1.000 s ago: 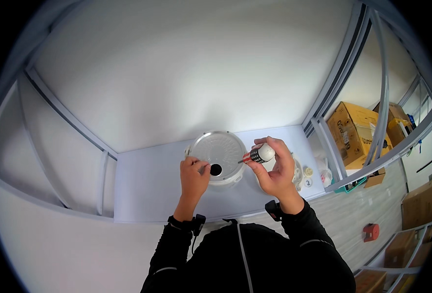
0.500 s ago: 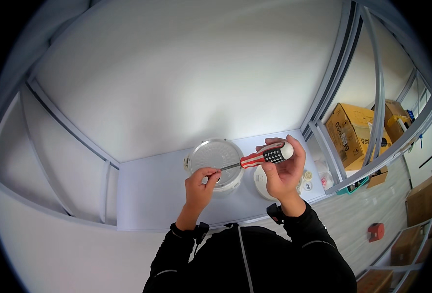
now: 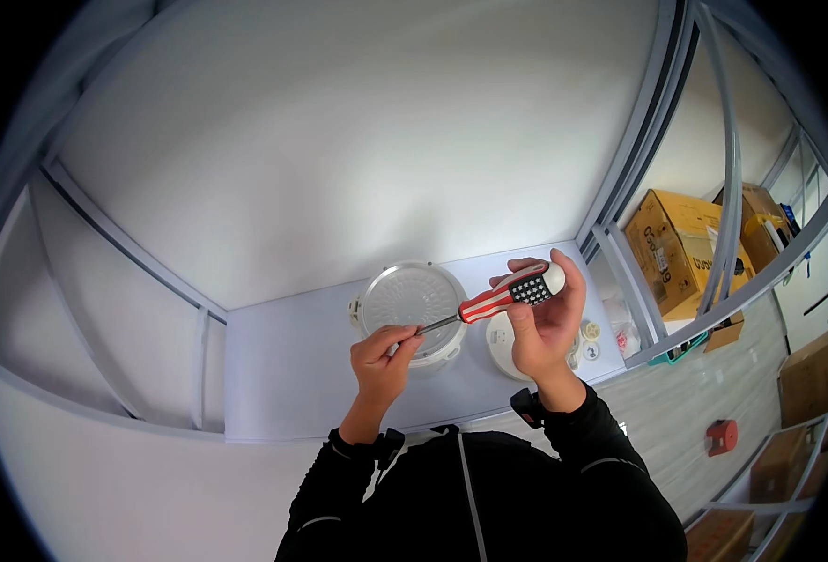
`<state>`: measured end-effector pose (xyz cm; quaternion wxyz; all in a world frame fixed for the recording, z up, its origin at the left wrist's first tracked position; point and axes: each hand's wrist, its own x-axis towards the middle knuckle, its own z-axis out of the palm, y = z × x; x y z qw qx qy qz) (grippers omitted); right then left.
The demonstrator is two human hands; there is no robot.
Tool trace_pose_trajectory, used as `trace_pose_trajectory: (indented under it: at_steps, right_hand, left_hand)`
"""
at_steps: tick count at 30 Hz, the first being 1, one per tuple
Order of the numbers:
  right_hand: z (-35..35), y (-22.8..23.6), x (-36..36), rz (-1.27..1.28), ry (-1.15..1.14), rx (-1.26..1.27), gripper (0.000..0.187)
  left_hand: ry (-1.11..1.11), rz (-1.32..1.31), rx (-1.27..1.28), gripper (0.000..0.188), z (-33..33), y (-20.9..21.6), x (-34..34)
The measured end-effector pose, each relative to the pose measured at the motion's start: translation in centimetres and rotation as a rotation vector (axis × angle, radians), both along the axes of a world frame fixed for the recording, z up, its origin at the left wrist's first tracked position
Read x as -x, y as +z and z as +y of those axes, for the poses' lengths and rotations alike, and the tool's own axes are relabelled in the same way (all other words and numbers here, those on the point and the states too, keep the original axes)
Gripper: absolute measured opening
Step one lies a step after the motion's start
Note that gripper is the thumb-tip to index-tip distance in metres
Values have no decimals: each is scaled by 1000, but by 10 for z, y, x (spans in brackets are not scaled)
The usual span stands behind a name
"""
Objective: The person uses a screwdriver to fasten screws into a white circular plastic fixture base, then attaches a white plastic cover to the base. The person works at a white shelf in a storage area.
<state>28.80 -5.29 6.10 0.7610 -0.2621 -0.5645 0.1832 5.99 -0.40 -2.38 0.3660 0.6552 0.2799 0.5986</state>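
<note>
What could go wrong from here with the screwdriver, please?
The tip of the screwdriver sits at the fingertips of the left hand, so a slip might jab them. The right hand cradles the handle rather openly, so it could roll loose. Dropped, it might scratch the silvery round top below.

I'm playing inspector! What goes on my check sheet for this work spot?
Surface: pale table, flat.
Job's things: screwdriver, held over a round metal-topped appliance; white round part to the right.
Clutter: small round pieces near the table's right end.
Hands: left hand pinches the screwdriver's shaft toward its tip; right hand holds the handle.
Cables: thin dark cord seems to hang by the left wrist.
Surroundings: cardboard boxes, red stool-like object.
</note>
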Motion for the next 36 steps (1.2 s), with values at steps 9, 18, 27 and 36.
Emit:
trace_pose_trajectory:
  at_steps: [9,18,27,36]
  right_hand:
    - [3,3,1,72,76,109,72]
    - [0,6,7,233,382,181,66]
    - [3,4,5,79,375,196,69]
    - [1,6,4,153,511,236,69]
  left_hand:
    - [-59,-160,11,18,0,0,4]
    - [-12,-250,109,17,-3,-3,11]
    - [-18,-149,70,17,-3,-5,24]
    - [-53,-232,263,15,-4,-5,25]
